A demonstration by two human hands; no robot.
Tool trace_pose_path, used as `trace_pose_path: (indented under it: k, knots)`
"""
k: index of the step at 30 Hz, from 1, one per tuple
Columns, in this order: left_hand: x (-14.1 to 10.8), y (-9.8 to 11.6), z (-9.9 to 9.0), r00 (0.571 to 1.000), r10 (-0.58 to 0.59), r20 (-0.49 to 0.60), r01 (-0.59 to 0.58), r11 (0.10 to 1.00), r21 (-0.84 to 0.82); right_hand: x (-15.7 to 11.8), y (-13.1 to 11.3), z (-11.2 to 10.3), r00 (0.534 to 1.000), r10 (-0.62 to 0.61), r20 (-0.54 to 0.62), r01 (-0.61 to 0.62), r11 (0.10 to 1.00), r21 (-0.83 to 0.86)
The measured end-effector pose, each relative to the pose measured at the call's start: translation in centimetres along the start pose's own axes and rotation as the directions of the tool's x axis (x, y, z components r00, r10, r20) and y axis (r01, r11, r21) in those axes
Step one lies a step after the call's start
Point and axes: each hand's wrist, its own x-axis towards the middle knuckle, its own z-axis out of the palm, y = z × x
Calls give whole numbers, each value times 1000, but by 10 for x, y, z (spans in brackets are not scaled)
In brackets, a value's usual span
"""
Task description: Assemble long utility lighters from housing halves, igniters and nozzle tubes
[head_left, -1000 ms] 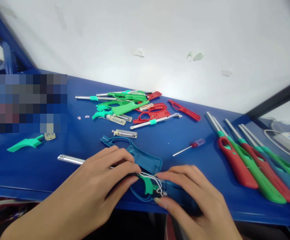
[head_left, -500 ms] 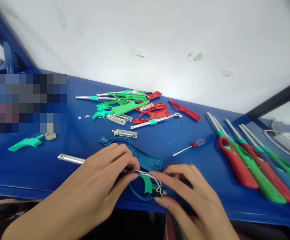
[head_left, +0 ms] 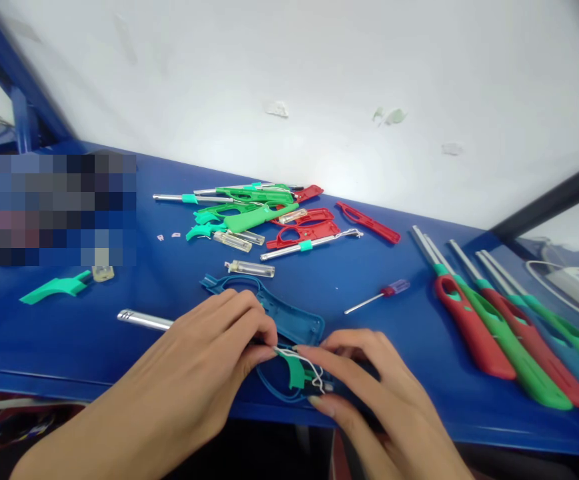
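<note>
At the front edge of the table, a blue lighter handle half [head_left: 275,395] holds a green trigger [head_left: 296,373]. White wires [head_left: 305,359] run over it. My left hand [head_left: 209,353] is closed, thumb and forefinger pinching the wires at their left end. A silver lighter tube [head_left: 145,321] sticks out leftward beneath that hand. My right hand [head_left: 389,393] is closed round the right end of the handle half, forefinger at the wires and thumb below; its other fingers are partly hidden. Just behind lies the matching blue handle half [head_left: 295,316], inner side up.
A clear fuel tank [head_left: 252,268] and a pile of green and red handle parts [head_left: 262,217] lie farther back. A small screwdriver [head_left: 394,288] is right of centre. Several whole lighters [head_left: 474,333] line the right side. A green trigger [head_left: 59,287] lies left.
My left thumb and forefinger have closed in on the wires and shifted slightly. The wires now lie lower and flatter over the trigger. My right hand has hardly moved.
</note>
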Motion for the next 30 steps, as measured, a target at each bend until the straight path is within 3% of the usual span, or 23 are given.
trace_pose_path:
  k: [9,19,30]
  knots:
    - [-2,-2,-3,999,35,12,-34,999,-25,2,0,2,995,-20,-94,23,999,35]
    - [-9,-1,-3,989,150,-13,-149,987,57,3,-1,1,994,-2,-107,4,1000,17]
    - [-11,-2,-3,981,189,-41,-186,980,64,0,-1,0,993,-16,-120,14,1000,-13]
